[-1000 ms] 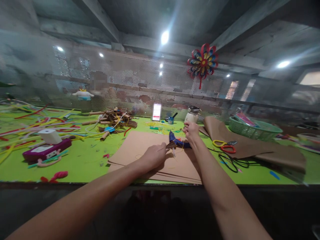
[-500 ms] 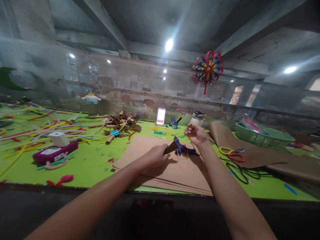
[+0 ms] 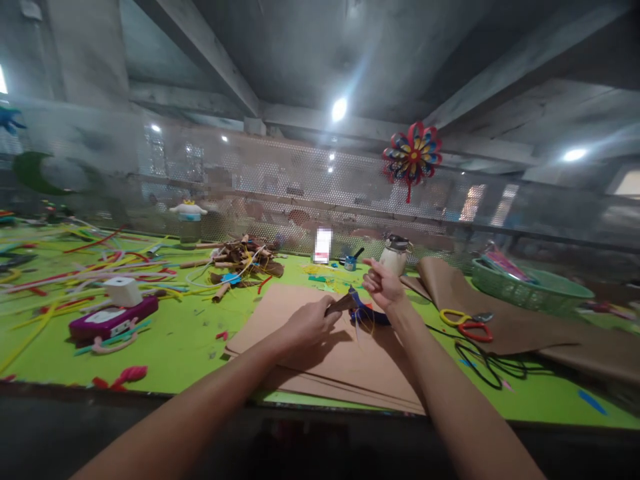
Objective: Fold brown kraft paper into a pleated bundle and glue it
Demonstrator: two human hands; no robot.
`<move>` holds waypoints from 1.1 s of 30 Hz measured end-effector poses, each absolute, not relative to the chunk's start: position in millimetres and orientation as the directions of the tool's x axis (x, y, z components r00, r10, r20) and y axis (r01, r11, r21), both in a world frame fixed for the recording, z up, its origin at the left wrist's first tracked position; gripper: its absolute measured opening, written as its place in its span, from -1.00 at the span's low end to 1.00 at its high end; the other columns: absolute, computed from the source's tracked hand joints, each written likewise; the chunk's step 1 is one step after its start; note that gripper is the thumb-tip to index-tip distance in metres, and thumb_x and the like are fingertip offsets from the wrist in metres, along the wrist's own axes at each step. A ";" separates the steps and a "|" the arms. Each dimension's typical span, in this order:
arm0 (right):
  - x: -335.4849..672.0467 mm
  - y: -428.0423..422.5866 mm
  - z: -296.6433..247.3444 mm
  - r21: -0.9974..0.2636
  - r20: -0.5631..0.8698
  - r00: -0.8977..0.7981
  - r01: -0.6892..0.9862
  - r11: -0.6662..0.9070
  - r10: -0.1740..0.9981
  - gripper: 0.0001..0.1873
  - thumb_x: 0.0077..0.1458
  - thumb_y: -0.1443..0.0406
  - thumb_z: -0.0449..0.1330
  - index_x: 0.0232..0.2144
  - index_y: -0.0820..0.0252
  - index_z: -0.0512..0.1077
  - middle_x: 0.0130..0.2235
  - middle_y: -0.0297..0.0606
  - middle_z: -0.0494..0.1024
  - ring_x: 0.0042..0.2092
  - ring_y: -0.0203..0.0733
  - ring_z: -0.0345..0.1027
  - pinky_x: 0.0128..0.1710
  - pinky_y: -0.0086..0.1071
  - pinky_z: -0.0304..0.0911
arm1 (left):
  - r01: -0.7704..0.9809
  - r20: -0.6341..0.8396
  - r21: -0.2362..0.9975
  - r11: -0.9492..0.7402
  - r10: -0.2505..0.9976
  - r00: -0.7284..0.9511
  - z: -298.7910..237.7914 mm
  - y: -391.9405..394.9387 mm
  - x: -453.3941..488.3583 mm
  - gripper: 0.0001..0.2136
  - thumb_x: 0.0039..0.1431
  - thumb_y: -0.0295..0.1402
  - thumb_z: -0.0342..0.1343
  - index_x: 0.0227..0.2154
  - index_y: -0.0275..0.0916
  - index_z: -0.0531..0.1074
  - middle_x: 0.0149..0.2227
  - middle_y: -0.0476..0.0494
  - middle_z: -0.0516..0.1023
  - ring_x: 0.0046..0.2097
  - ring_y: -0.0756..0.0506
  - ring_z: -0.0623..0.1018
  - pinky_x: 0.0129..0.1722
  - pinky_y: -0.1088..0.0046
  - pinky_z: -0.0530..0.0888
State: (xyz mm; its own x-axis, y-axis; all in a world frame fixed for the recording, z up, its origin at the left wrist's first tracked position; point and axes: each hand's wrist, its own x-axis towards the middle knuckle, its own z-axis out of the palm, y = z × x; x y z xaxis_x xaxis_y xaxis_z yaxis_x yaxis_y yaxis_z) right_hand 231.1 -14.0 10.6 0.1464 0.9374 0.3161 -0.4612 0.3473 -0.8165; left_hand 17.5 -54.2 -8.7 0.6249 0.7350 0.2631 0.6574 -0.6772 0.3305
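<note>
My left hand is closed around a dark brown, creased strip that looks like paper, its free end pointing right. Just beyond that end, a blue tool resembling a glue gun lies on a stack of brown cardboard sheets, with thin yellow strands around it. My right hand is raised above the tool, apart from the strip. Its index finger points left while the other fingers curl in. Whatever is between these fingers, if anything, is too small to make out.
Scissors, a black cord, brown paper and a green basket are at right. Leftward lie a purple power strip, coloured pipe cleaners and a pile of brown rolls. A jar stands behind.
The camera view has tipped upward slightly, so the table sits lower in the picture. My right hand has moved a little left towards the strip, its index finger now straighter. My left hand keeps its hold.
</note>
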 end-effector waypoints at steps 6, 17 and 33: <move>227.4 -4.7 3.0 -0.826 0.312 0.272 -0.396 0.401 0.911 -0.74 -0.13 0.19 0.29 -0.53 0.32 0.39 -0.78 -0.64 -0.08 -0.73 -0.52 -0.27 -0.78 -0.60 -0.24 | 0.715 0.260 0.300 -0.632 0.775 0.576 -23.0 -50.0 20.4 -0.61 0.23 -0.08 -0.28 -0.22 -0.28 0.28 -0.29 -0.26 0.49 -0.30 -0.18 0.49 -0.43 0.41 0.30; 233.6 3.3 -7.6 -0.848 0.268 0.272 -0.389 0.360 0.924 -0.76 -0.14 0.21 0.28 -0.54 0.27 0.35 -0.78 -0.66 -0.07 -0.75 -0.53 -0.27 -0.80 -0.60 -0.26 | 0.766 0.223 0.232 -0.600 0.799 0.558 -25.0 -52.9 24.4 -0.59 0.22 -0.08 -0.30 -0.19 -0.25 0.31 -0.26 -0.27 0.52 -0.25 -0.22 0.52 -0.36 0.34 0.34; 239.2 -0.6 -1.8 -0.849 0.160 0.317 -0.438 0.294 0.935 -0.85 0.00 0.29 0.17 -0.52 0.24 0.30 -0.78 -0.66 -0.11 -0.75 -0.50 -0.30 -0.80 -0.59 -0.25 | 0.697 0.233 0.137 -0.704 0.707 0.668 -25.1 -51.0 26.2 -0.57 0.24 -0.06 -0.30 -0.22 -0.31 0.31 -0.29 -0.30 0.51 -0.28 -0.19 0.51 -0.36 0.38 0.33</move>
State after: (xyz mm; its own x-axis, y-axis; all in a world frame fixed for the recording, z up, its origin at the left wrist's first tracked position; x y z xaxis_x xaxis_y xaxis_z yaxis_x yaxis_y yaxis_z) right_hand 239.2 -0.6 -1.8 0.3172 0.9348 0.1599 -0.4385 0.2941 -0.8493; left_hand 26.2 -51.0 -25.1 0.6677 0.7071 0.2329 0.6974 -0.7036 0.1367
